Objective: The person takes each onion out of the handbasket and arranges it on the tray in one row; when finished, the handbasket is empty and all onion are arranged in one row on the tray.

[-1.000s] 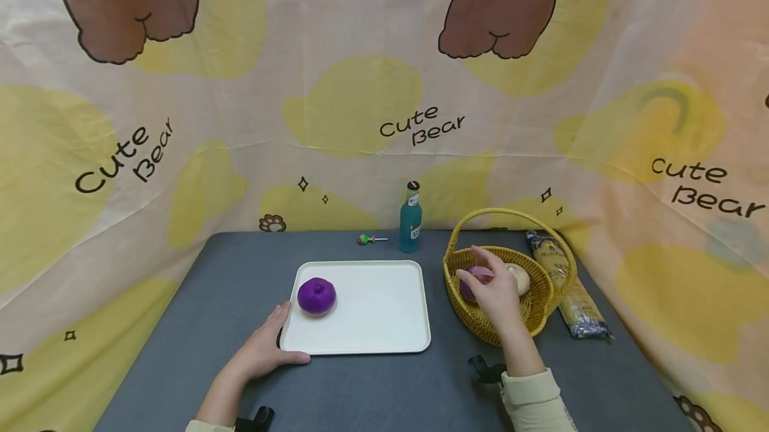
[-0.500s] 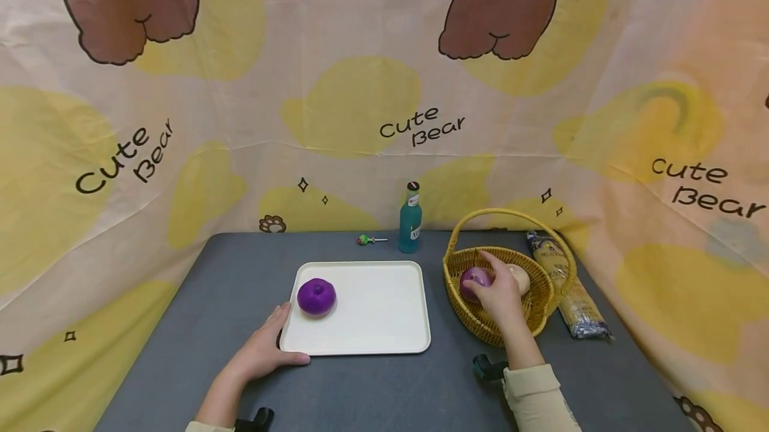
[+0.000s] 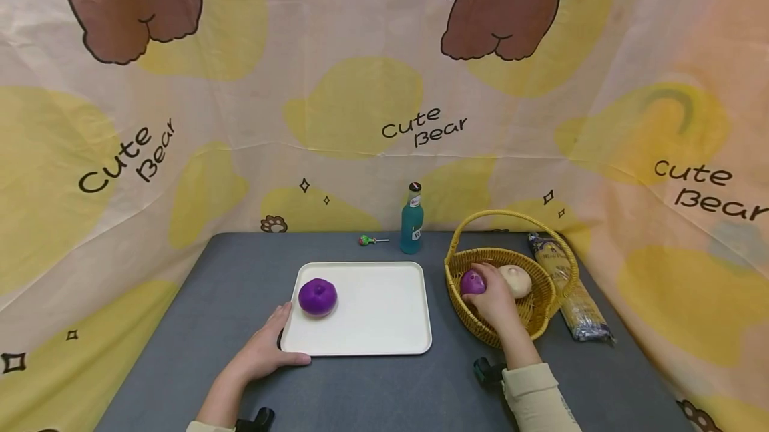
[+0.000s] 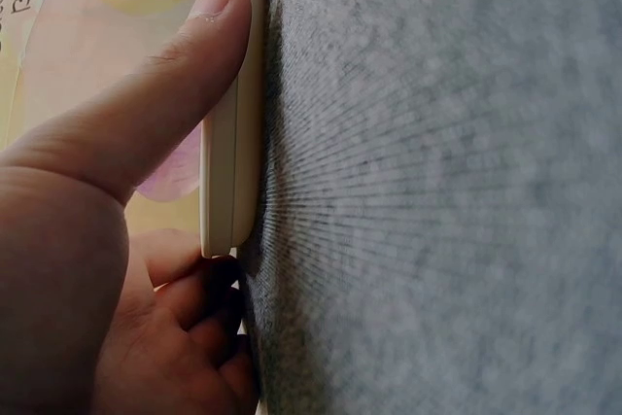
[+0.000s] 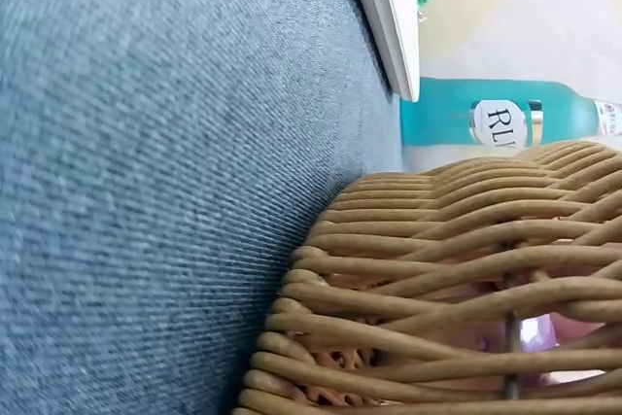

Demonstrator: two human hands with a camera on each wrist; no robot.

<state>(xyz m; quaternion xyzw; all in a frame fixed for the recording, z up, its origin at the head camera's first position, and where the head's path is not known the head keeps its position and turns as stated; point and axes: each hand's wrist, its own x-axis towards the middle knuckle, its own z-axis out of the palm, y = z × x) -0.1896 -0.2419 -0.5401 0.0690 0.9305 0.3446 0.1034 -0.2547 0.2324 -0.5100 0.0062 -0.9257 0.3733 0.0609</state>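
My left hand (image 3: 262, 346) holds the near left corner of a white tray (image 3: 384, 312), thumb along the front edge and fingers at the left side. In the left wrist view, the thumb (image 4: 165, 94) lies on the tray's rim (image 4: 231, 172). A round purple thing with a dimpled top (image 3: 317, 297) sits on the tray's left part. Inside the yellow wicker basket (image 3: 465, 322), my right hand (image 3: 495, 295) grips a glossy purple onion (image 3: 472, 282). A round cream-white thing (image 3: 515, 281) lies beside that hand. Basket weave (image 5: 457, 269) hides the right fingers in the right wrist view.
Behind the tray stand a blue-green bottle (image 3: 411, 222) and, lying flat, a lollipop (image 3: 368, 240). A long yellowish packet (image 3: 573, 292) rests right of the basket. The basket's tall handle (image 3: 510, 213) arches over it. A printed cloth (image 3: 360, 105) hangs behind the grey table (image 3: 372, 392).
My right hand has sunk lower into the basket, and its fingers have closed in from wide apart onto the purple onion. The left hand and the tray have stayed put.
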